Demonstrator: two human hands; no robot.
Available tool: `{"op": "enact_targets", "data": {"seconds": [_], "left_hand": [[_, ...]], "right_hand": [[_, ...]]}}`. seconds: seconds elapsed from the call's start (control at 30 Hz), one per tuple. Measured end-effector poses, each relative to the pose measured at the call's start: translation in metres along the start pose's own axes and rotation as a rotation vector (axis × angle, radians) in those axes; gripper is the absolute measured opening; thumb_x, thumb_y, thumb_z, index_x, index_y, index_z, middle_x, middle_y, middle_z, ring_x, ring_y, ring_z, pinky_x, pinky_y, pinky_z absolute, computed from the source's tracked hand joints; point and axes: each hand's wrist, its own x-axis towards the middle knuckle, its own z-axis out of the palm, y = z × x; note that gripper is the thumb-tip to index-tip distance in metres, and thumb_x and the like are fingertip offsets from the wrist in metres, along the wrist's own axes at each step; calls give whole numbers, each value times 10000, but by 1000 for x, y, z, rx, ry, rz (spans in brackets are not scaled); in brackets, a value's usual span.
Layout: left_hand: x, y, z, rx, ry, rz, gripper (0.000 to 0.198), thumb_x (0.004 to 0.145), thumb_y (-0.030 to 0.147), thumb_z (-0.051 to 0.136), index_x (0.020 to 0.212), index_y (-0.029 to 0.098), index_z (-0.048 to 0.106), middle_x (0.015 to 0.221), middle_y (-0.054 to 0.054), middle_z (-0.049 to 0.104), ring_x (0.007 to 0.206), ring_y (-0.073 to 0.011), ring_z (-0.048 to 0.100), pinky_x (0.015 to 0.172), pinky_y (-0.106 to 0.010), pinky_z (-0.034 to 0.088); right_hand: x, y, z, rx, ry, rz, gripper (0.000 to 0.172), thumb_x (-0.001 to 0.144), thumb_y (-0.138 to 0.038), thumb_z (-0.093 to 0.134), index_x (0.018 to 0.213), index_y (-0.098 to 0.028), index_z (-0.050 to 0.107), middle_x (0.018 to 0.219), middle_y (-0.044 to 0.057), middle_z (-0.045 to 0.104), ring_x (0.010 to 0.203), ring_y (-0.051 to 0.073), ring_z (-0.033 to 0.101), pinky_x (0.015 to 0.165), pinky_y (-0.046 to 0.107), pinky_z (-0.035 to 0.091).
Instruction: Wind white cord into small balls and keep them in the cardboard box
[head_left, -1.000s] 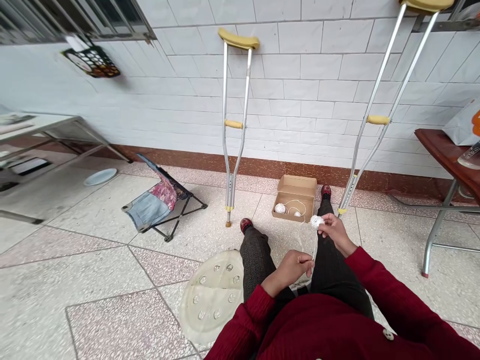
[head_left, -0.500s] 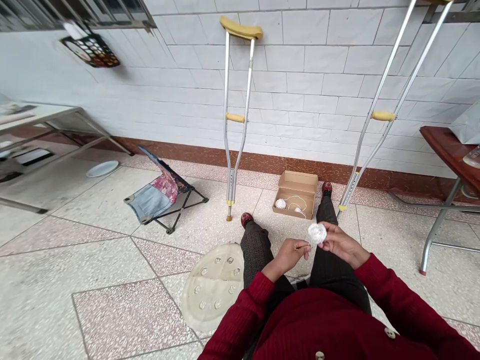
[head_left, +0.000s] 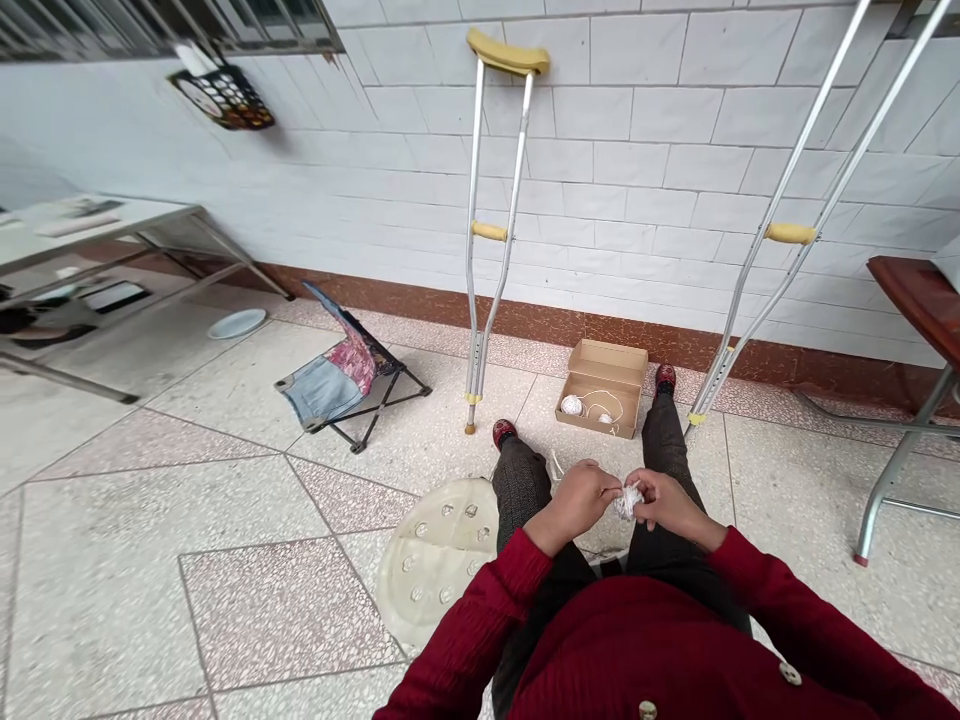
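I sit on the floor in a red sweater with my legs stretched out. My left hand [head_left: 581, 497] and my right hand [head_left: 666, 502] meet above my knees, both closed around a small white ball of string [head_left: 628, 499] held between them. A thin strand of string [head_left: 556, 465] trails from the hands toward the floor. Ahead, between my feet, an open cardboard box [head_left: 604, 400] holds another white ball of string [head_left: 572, 405] and loose string.
One crutch [head_left: 487, 235] leans on the tiled wall ahead, another crutch [head_left: 787, 235] to the right. A folding stool [head_left: 341, 385] and a plate [head_left: 236, 323] lie on the left, a round plastic lid [head_left: 439, 555] by my left leg. Tables stand far left and right.
My right hand came down and in with the ball, and my left hand moved up to meet it. The two hands, apart earlier, now touch around the ball. The view shifted slightly left.
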Motion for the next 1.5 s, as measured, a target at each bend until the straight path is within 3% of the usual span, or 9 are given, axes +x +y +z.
{"op": "enact_targets", "data": {"seconds": [0.23,0.4,0.6,0.83,0.97,1.07,1.23,1.4,1.5], "left_hand": [[1,-11,-6,-171,17,83,312,928,358,493,773,169,686,795,-50,687,810,-170,617,868,-288,414],[9,-23,-4,-511,143,-164,315,902,380,493,881,145,702,891,-57,710,873,-186,625,842,-286,455],[2,-31,-12,-816,126,-202,283,868,359,539,915,138,709,971,-73,715,950,-190,625,924,-304,430],[-18,-60,2,-762,56,-292,319,832,373,549,694,121,688,766,-58,694,801,-165,617,862,-292,435],[-13,-77,19,-911,263,-482,355,792,438,580,911,116,672,810,-71,705,798,-176,636,806,-300,469],[-4,-85,23,-796,369,-524,343,803,388,543,983,119,655,729,-44,697,724,-166,628,761,-289,472],[-1,-98,21,-397,248,-482,223,800,255,493,804,159,694,684,-11,687,706,-159,616,747,-257,458],[-10,-116,15,-327,261,-542,187,774,182,511,763,166,697,741,-27,706,788,-189,643,812,-280,456],[-2,-102,5,-328,281,-531,229,739,138,553,899,171,713,924,-57,727,950,-227,643,926,-327,433]], "right_hand": [[-30,-24,-19,425,-399,162,437,620,-173,744,1028,-153,589,733,14,666,556,117,618,475,185,446],[-26,-52,-25,665,-281,50,446,639,-194,776,1050,-189,601,779,14,663,578,118,620,478,191,447],[-19,-61,-37,921,-87,72,386,576,-167,783,925,-202,625,829,23,654,656,120,582,542,206,463],[-25,-68,-50,1052,-50,26,343,603,-192,737,916,-217,599,789,23,599,565,102,440,449,194,382],[-23,-80,-50,994,-27,-24,347,621,-206,711,947,-216,594,807,29,588,571,108,433,451,210,373],[-20,-86,-46,940,-22,-44,336,617,-202,707,931,-216,590,801,29,588,586,118,456,475,226,385],[-24,-103,-55,868,46,-142,316,641,-253,685,942,-239,589,828,39,595,582,132,455,478,256,400],[-33,-124,-74,785,140,-196,484,565,-190,739,1025,-248,599,944,51,642,686,163,568,549,281,477],[-27,-129,-63,689,28,-159,466,582,-155,751,1019,-221,606,820,19,657,596,127,580,511,241,466]]}}
